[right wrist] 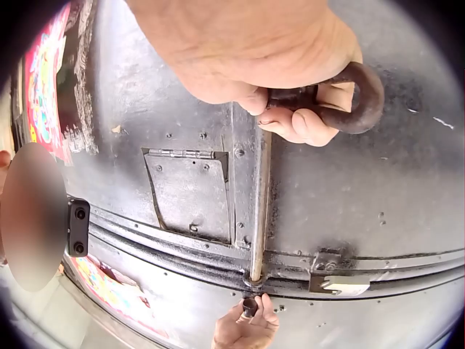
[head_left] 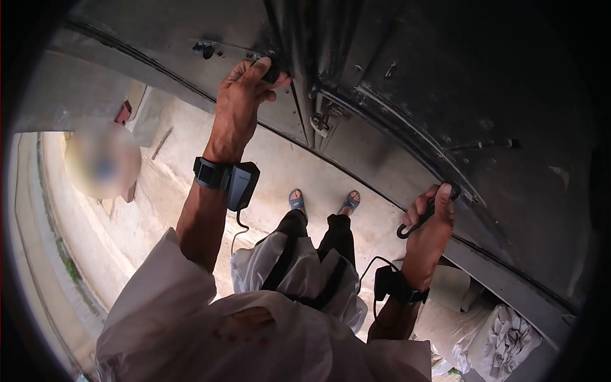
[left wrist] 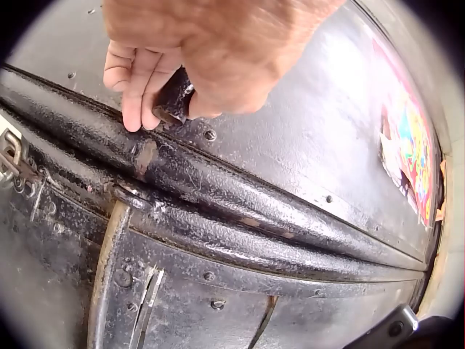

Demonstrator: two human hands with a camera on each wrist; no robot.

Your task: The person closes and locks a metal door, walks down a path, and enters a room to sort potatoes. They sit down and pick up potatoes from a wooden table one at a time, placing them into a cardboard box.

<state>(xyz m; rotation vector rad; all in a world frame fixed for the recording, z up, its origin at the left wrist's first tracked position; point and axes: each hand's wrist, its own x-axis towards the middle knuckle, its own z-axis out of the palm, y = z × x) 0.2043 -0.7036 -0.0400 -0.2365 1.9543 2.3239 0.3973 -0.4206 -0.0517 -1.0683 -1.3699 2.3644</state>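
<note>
My left hand [head_left: 240, 111] pinches a short black tube-like piece [left wrist: 174, 98] between thumb and fingers, close against the dark metal panel [left wrist: 305, 153]. Its open end shows beside the fingertips in the left wrist view. Lower right in the head view, my right hand [head_left: 434, 223] grips a dark handle with a rounded loop [right wrist: 369, 98]; the fingers curl round its shank and the loop sticks out past them. A metal rod [right wrist: 260, 196] runs along the panel from near the right hand toward the left hand.
A hasp-like latch [head_left: 320, 122] sits on the panel between the hands. A small hinged flap [right wrist: 190, 195] is beside the rod. Colourful torn stickers [left wrist: 410, 145] mark one panel edge. White cloth bundles [head_left: 503, 340] lie at the lower right, and sandalled feet [head_left: 297, 200] stand on pale ground.
</note>
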